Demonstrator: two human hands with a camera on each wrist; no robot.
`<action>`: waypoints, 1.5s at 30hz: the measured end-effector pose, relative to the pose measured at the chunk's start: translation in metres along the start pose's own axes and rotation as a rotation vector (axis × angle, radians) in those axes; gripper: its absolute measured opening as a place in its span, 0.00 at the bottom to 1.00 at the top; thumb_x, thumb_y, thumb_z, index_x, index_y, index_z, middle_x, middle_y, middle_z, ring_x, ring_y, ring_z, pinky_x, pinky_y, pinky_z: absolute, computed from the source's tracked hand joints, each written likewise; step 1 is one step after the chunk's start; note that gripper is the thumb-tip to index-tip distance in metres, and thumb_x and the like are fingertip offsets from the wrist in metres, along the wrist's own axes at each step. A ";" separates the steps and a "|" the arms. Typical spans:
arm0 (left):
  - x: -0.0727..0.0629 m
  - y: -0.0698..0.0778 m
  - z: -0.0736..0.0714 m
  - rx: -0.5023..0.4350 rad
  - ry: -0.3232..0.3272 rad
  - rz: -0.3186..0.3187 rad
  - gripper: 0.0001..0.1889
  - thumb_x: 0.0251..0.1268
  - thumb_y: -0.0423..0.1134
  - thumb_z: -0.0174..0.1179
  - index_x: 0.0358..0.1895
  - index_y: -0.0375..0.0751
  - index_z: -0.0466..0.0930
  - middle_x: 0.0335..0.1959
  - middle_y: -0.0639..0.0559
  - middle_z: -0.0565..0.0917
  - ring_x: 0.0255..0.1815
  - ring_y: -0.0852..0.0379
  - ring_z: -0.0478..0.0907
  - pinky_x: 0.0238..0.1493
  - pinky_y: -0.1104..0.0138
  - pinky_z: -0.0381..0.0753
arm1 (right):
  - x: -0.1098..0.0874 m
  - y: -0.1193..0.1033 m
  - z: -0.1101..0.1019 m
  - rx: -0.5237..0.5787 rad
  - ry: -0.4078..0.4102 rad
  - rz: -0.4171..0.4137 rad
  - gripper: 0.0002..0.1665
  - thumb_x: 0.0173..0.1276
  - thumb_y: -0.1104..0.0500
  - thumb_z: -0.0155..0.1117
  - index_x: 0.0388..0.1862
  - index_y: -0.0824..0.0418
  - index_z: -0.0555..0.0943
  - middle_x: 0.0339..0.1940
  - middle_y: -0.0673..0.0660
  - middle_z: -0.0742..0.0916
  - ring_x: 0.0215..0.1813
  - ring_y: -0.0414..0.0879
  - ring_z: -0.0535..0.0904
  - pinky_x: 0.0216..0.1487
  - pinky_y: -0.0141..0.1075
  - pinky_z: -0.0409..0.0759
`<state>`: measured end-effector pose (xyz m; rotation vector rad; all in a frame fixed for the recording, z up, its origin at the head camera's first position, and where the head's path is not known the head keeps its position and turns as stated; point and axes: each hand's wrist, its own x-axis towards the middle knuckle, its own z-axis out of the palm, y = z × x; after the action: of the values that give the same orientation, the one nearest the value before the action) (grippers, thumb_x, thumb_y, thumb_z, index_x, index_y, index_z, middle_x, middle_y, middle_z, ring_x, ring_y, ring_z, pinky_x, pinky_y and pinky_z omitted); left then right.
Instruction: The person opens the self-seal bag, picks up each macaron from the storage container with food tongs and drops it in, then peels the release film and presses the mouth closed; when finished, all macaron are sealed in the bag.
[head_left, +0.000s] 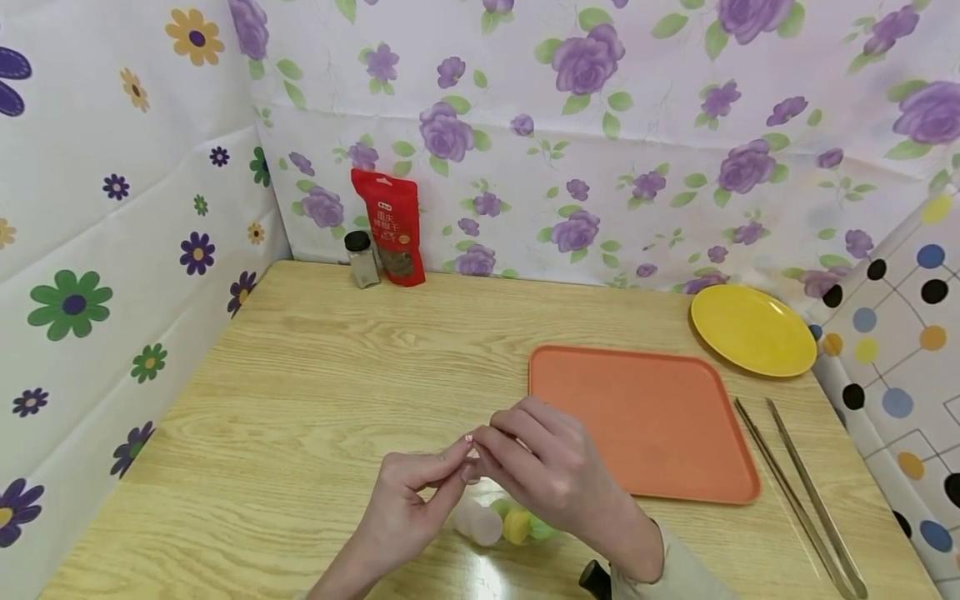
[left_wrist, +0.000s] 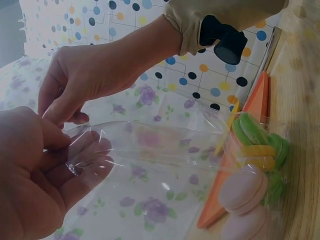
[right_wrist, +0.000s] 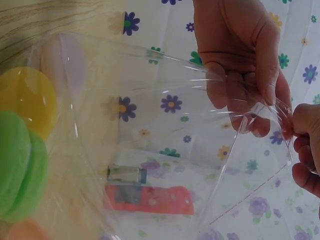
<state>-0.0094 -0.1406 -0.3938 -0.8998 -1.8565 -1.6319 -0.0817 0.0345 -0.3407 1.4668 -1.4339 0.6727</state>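
A clear plastic bag (left_wrist: 160, 150) hangs upright from both hands, its top gathered and creased. Inside, at its bottom, lie several macarons: a yellow one (head_left: 517, 527), green ones (right_wrist: 15, 165) and pale pinkish ones (left_wrist: 243, 190). With thumb and fingertips, my left hand (head_left: 408, 504) pinches the bag near its top; the other fingers show through the film in the right wrist view. My right hand (head_left: 551, 471) pinches the bag's top edge (right_wrist: 286, 117) right beside the left fingertips. A thin reddish dotted line runs along the film in the right wrist view.
An orange tray (head_left: 645, 417) lies right of the hands, with a yellow plate (head_left: 753, 329) behind it. Long metal tongs (head_left: 806, 500) lie at the far right. A red pouch (head_left: 393, 229) and a black-capped jar (head_left: 362, 260) stand at the back left, by the flowered cloth.
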 end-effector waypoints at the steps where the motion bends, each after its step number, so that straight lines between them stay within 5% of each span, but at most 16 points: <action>1: 0.000 0.000 0.000 -0.001 -0.001 -0.001 0.34 0.54 0.09 0.58 0.64 0.39 0.76 0.43 0.33 0.85 0.40 0.59 0.85 0.25 0.71 0.84 | 0.000 0.000 0.000 0.001 0.001 0.000 0.11 0.72 0.66 0.61 0.30 0.68 0.86 0.27 0.56 0.83 0.24 0.44 0.77 0.26 0.24 0.76; 12: 0.001 0.000 0.000 -0.052 -0.008 -0.011 0.37 0.54 0.06 0.54 0.67 0.37 0.73 0.51 0.36 0.83 0.48 0.55 0.84 0.35 0.63 0.87 | 0.003 -0.001 -0.001 0.064 0.038 0.046 0.13 0.74 0.63 0.64 0.32 0.70 0.86 0.27 0.57 0.82 0.23 0.43 0.77 0.24 0.22 0.74; 24: -0.003 0.001 0.000 -0.081 -0.003 -0.095 0.36 0.57 0.08 0.56 0.69 0.38 0.73 0.47 0.36 0.85 0.43 0.59 0.85 0.28 0.67 0.85 | 0.003 -0.006 0.005 -0.063 0.140 -0.003 0.12 0.72 0.63 0.65 0.29 0.69 0.87 0.24 0.56 0.83 0.20 0.41 0.74 0.22 0.23 0.71; 31: -0.003 0.003 0.000 -0.070 -0.011 -0.098 0.31 0.57 0.09 0.56 0.66 0.30 0.74 0.53 0.38 0.82 0.46 0.59 0.83 0.27 0.67 0.85 | 0.000 -0.009 0.008 -0.047 0.106 0.013 0.14 0.73 0.60 0.65 0.31 0.70 0.87 0.25 0.57 0.84 0.22 0.42 0.77 0.24 0.24 0.76; 38: 0.001 0.005 -0.002 -0.119 -0.063 -0.075 0.27 0.60 0.09 0.55 0.64 0.23 0.72 0.56 0.33 0.78 0.56 0.50 0.79 0.43 0.59 0.85 | -0.003 -0.010 0.007 -0.005 0.062 0.018 0.14 0.74 0.62 0.64 0.32 0.71 0.87 0.27 0.58 0.84 0.24 0.43 0.78 0.28 0.24 0.78; 45: 0.002 0.007 -0.002 -0.142 -0.084 -0.064 0.27 0.61 0.10 0.55 0.64 0.27 0.72 0.55 0.33 0.78 0.56 0.50 0.78 0.48 0.57 0.83 | -0.001 -0.010 0.006 0.019 0.063 0.020 0.13 0.74 0.66 0.61 0.30 0.71 0.85 0.27 0.59 0.83 0.23 0.44 0.77 0.26 0.23 0.78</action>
<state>-0.0059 -0.1416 -0.3874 -0.9909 -1.8610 -1.8091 -0.0738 0.0281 -0.3466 1.4355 -1.3990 0.7400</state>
